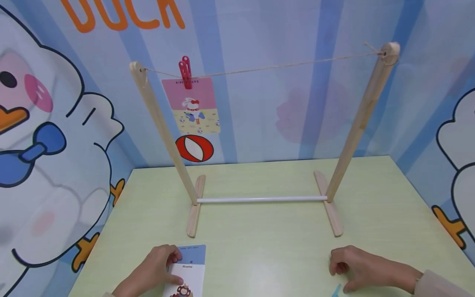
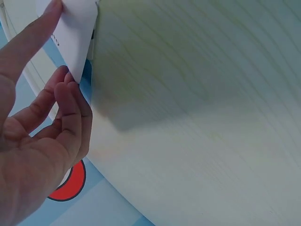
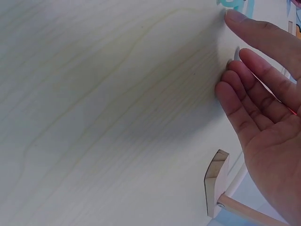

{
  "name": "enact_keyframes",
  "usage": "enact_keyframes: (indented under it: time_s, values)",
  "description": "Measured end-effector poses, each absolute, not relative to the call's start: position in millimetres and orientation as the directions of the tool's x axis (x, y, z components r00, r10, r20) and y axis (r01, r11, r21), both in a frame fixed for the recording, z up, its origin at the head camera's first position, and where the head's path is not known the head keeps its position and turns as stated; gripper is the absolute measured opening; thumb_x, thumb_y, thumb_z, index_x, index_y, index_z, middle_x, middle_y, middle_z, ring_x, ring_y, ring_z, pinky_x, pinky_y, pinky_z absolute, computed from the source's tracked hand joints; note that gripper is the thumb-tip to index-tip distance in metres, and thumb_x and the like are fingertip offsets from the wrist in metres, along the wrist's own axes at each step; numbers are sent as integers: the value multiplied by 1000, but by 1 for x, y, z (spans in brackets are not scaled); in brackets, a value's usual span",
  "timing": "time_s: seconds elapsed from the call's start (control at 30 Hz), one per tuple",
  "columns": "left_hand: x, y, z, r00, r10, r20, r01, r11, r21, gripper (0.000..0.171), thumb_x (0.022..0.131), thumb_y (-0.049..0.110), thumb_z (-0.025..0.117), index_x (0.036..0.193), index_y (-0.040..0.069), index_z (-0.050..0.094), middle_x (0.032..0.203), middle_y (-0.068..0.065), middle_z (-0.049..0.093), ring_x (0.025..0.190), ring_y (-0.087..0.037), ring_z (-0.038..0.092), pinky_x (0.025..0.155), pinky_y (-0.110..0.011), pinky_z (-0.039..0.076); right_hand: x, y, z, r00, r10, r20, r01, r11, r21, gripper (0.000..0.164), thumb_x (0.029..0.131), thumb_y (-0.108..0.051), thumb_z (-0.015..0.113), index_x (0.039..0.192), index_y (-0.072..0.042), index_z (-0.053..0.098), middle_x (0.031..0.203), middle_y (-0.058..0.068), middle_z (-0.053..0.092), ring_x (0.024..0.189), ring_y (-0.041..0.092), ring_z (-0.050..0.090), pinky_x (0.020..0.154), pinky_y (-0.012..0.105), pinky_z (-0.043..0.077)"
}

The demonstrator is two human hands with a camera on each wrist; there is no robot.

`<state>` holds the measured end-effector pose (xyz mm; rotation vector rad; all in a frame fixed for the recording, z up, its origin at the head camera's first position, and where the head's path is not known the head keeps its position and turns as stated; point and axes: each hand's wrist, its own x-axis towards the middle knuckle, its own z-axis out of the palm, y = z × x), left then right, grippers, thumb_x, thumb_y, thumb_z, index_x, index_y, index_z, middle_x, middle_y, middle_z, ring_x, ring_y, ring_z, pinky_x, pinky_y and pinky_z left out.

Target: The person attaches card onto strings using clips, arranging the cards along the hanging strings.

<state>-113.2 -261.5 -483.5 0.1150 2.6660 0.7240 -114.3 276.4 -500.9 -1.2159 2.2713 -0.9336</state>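
My left hand (image 1: pixel 148 267) holds a picture card (image 1: pixel 193 269) by its left side near the table's front edge. The card has a blue top band, a white body and a small brown cartoon figure, cut off by the frame. In the left wrist view, the thumb and fingertips lie at the edge of the card (image 2: pixel 77 28). My right hand (image 1: pixel 365 270) hovers low over the table with loosely bent fingers and nothing between them. Just by its thumb lies a light-blue clip (image 1: pixel 336 290), partly out of frame; the right wrist view shows the clip (image 3: pixel 230 3) at its top edge.
A wooden stand with a left post (image 1: pixel 163 128), a right post (image 1: pixel 358 128) and a white crossbar (image 1: pixel 259 199) stands behind the hands. From its string (image 1: pixel 282 66), a red clothespin (image 1: pixel 186 74) holds a pink-and-yellow card (image 1: pixel 208 97). A duck-printed backdrop (image 1: pixel 252 33) surrounds the table (image 1: pixel 259 231).
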Motion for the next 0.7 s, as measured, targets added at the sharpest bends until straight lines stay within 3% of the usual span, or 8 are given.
enact_keyframes:
  time_s: [0.57,0.7]
  values:
    - [-112,-265,-485,-910,156,-385,-54,874,482,38,65,26,94,88,13,67,80,2,58,76,-16,51,69,-31,48,-110,275,-503,-536,-843,-42,-584,406,-703,30,76,-15,87,93,-19,63,86,-17,53,76,-5,48,61,18,48]
    - [-111,-266,-485,-912,158,-379,-65,856,512,36,66,23,94,88,13,66,81,2,58,76,-16,51,69,-31,47,-115,283,-523,-543,-838,-52,-561,407,-721,29,78,-20,87,94,-23,64,87,-20,53,76,-5,49,60,18,48]
